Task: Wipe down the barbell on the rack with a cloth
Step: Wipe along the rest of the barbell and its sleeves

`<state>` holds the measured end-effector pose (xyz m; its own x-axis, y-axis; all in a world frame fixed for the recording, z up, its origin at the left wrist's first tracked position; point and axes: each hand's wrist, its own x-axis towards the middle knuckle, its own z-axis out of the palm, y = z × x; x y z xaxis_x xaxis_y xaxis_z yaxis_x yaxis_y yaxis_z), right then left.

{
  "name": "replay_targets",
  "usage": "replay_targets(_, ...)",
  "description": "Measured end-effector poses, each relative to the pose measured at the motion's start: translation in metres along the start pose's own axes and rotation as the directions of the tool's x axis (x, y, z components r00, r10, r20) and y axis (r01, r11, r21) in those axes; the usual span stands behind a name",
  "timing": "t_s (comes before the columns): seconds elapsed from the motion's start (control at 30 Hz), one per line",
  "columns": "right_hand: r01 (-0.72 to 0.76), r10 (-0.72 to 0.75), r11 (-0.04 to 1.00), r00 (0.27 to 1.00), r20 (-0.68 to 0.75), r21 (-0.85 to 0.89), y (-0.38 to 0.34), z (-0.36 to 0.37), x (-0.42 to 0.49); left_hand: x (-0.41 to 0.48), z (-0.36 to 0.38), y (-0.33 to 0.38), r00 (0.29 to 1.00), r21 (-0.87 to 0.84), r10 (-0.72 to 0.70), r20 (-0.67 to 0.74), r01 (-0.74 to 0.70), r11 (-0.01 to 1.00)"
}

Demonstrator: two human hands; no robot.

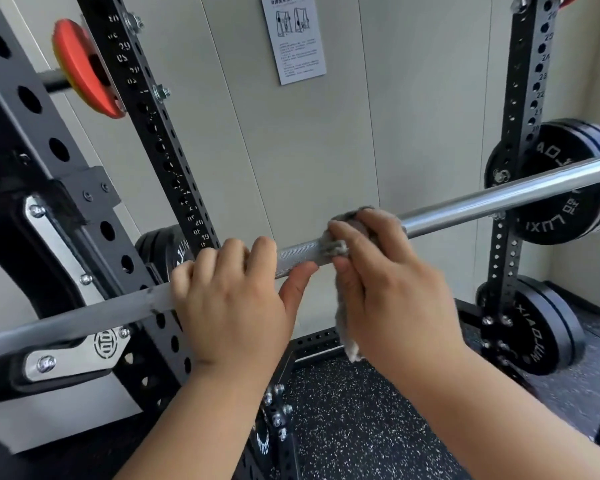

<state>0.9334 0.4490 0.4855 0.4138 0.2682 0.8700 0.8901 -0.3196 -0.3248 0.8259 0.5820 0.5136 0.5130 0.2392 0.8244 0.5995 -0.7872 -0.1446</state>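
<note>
Both your hands are on the barbell (465, 206), which runs across the rack (160, 161).

Your left hand (232, 299) curls over the bar; your right hand (388, 289) wraps the grey cloth (333, 247) around it just beside, loose end hanging below.

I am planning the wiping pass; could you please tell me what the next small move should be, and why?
Probably slide the right hand and cloth rightward along the barbell: the cloth wraps the bar close beside the gripping left hand, so the open stretch lies to the right.
</note>
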Motion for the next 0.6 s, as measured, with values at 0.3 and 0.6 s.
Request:
replay_targets(0.3,-0.049,0.046,0.998,0.996,-0.078,-0.026,0.023,-0.007,0.004,0.032,-0.021,-0.01,0.968,-0.023,0.116,0.223,-0.114,0.993)
replay_targets(0.6,0.068,-0.069,0.997,0.997,-0.035,-0.026,0.031,-0.007,0.007,0.063,-0.026,-0.017,0.798,-0.186,0.15,0.584,-0.048,0.981)
